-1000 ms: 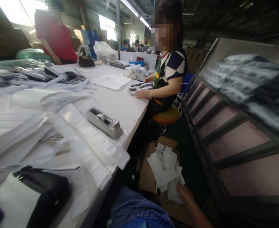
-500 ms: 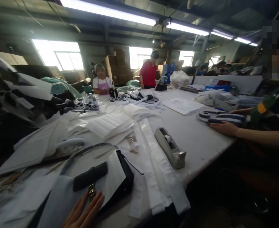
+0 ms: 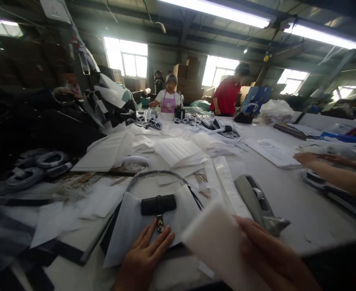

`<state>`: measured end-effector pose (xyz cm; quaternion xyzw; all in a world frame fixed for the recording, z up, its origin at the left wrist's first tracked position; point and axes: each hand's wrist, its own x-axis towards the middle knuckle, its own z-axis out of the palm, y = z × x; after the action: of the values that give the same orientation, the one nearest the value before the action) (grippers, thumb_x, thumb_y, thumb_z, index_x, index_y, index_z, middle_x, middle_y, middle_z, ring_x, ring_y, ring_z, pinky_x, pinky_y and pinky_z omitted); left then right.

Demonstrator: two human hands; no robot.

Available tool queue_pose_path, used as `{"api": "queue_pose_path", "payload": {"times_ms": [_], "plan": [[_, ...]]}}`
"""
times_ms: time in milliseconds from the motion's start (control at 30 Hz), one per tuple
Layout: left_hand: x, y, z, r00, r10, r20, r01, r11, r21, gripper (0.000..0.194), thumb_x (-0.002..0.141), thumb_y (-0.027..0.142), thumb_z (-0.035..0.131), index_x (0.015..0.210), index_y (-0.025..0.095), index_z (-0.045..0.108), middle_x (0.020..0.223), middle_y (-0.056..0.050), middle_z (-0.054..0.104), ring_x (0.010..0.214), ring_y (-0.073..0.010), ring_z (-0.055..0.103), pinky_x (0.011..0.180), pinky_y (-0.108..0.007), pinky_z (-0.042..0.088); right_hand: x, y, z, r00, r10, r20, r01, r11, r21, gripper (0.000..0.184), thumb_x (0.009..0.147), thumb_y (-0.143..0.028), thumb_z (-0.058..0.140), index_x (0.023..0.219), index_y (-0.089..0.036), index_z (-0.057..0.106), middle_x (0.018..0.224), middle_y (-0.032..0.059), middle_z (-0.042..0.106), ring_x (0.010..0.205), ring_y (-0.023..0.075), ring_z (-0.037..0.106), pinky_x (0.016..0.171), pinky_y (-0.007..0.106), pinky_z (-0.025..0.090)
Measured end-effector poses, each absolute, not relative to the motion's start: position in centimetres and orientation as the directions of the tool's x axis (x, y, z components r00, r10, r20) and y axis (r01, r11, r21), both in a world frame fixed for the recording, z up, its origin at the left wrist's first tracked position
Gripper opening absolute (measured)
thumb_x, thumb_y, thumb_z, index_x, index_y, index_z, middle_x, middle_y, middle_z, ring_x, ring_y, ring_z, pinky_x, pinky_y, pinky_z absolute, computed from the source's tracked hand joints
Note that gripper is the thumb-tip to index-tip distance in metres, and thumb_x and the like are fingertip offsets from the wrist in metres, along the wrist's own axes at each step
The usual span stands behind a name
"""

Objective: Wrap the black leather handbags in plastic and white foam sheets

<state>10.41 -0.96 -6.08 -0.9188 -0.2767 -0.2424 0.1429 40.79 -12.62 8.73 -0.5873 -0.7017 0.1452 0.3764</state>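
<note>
A black handbag (image 3: 159, 205) with an arched handle lies in front of me, its front partly covered by white sheeting. A gold-coloured clasp (image 3: 160, 223) sits below its black flap. My left hand (image 3: 147, 254) rests flat on the bag's lower front, fingers apart on either side of the clasp. To its right, my right hand (image 3: 268, 254) grips a white foam sheet (image 3: 214, 242), blurred by motion and held above the table. Part of that hand's fingers is behind the sheet. A grey tape dispenser (image 3: 256, 202) stands just beyond the right hand.
White sheets (image 3: 178, 151) and strips lie across the table behind the bag. Coiled, wrapped straps (image 3: 41, 165) are at the left. A co-worker's arms (image 3: 332, 169) reach in from the right over a wrapped item. Two people stand at the far side.
The view has swung left, so the bag appears nearer the middle. My right hand has come into view with the foam sheet. My left hand stays on the bag; the co-worker's hands have moved.
</note>
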Motion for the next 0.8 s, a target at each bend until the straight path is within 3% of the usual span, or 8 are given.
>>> {"api": "queue_pose_path", "payload": {"times_ms": [100,233,367,500,567,633,700,800], "plan": [[10.6,-1.4,-6.3,0.656,0.511,0.555,0.598,-0.801,0.030,0.046,0.095,0.007,0.037,0.121,0.032,0.065,0.092,0.001,0.076,0.081,-0.0193,0.069,0.080,-0.033,0.056,34.9,-4.8,12.2,-0.381,0.901,0.209,0.671,0.425,-0.607,0.049,0.099,-0.026,0.048,0.147,-0.039,0.041,0.122,0.0024,0.064,0.105,0.0204,0.064,0.086,0.028,0.054],[10.5,-1.4,-6.2,0.710,0.470,0.523,0.589,-0.804,-0.077,0.052,0.097,0.008,0.036,0.141,0.031,0.049,0.123,0.003,0.069,0.101,-0.0234,0.066,0.087,-0.037,0.055,30.7,2.9,9.2,-0.591,0.799,0.114,0.693,0.574,-0.436,0.050,0.095,-0.015,0.051,0.141,-0.033,0.050,0.112,0.0018,0.067,0.092,0.0162,0.066,0.083,0.025,0.052],[10.3,-1.0,-6.4,0.736,0.454,0.502,0.569,-0.817,-0.095,0.050,0.099,0.013,0.038,0.147,0.028,0.040,0.135,0.002,0.062,0.113,-0.0269,0.061,0.094,-0.043,0.053,31.4,4.5,3.0,-0.572,0.794,0.208,0.733,0.608,-0.304,0.044,0.091,-0.012,0.056,0.132,-0.025,0.059,0.123,0.0073,0.065,0.107,0.0210,0.064,0.092,0.032,0.051],[10.5,-1.0,-6.2,0.714,0.468,0.520,0.560,-0.828,-0.023,0.048,0.100,0.018,0.040,0.147,0.028,0.041,0.134,-0.001,0.063,0.112,-0.0272,0.061,0.094,-0.045,0.053,32.2,3.1,2.6,-0.597,0.778,0.194,0.720,0.627,-0.297,0.025,0.096,-0.027,0.056,0.118,-0.026,0.068,0.120,0.0090,0.068,0.111,0.0247,0.061,0.097,0.041,0.049],[10.6,-1.1,-5.9,0.701,0.485,0.524,0.563,-0.826,0.011,0.047,0.101,0.017,0.038,0.147,0.026,0.040,0.131,-0.003,0.064,0.109,-0.0263,0.063,0.093,-0.044,0.054,32.3,2.5,3.7,-0.633,0.766,0.110,0.710,0.632,-0.311,0.035,0.092,-0.042,0.062,0.122,-0.026,0.066,0.128,0.0107,0.064,0.116,0.0271,0.059,0.099,0.042,0.049],[10.6,-1.2,-5.6,0.698,0.496,0.517,0.564,-0.825,0.030,0.048,0.100,0.016,0.039,0.148,0.025,0.039,0.131,-0.003,0.064,0.109,-0.0264,0.063,0.094,-0.044,0.053,32.5,2.2,4.5,-0.630,0.776,0.018,0.737,0.605,-0.301,0.054,0.086,-0.051,0.066,0.133,-0.026,0.060,0.145,0.0141,0.050,0.130,0.0336,0.048,0.107,0.050,0.042],[10.6,-1.3,-5.5,0.701,0.512,0.496,0.565,-0.823,0.053,0.050,0.099,0.016,0.042,0.148,0.028,0.037,0.135,-0.002,0.062,0.110,-0.0262,0.063,0.095,-0.046,0.053,33.0,2.1,5.0,-0.626,0.779,-0.046,0.750,0.584,-0.310,0.058,0.086,-0.049,0.067,0.139,-0.029,0.054,0.152,0.0146,0.040,0.136,0.0361,0.042,0.110,0.055,0.037],[10.5,-1.3,-5.5,0.707,0.520,0.479,0.563,-0.824,0.063,0.053,0.098,0.014,0.044,0.148,0.028,0.036,0.140,-0.001,0.058,0.116,-0.0268,0.060,0.098,-0.047,0.051,33.4,1.9,6.0,-0.613,0.789,-0.044,0.716,0.531,-0.453,0.048,0.092,-0.037,0.062,0.139,-0.031,0.054,0.151,0.0112,0.043,0.134,0.0296,0.046,0.110,0.047,0.040]]}}
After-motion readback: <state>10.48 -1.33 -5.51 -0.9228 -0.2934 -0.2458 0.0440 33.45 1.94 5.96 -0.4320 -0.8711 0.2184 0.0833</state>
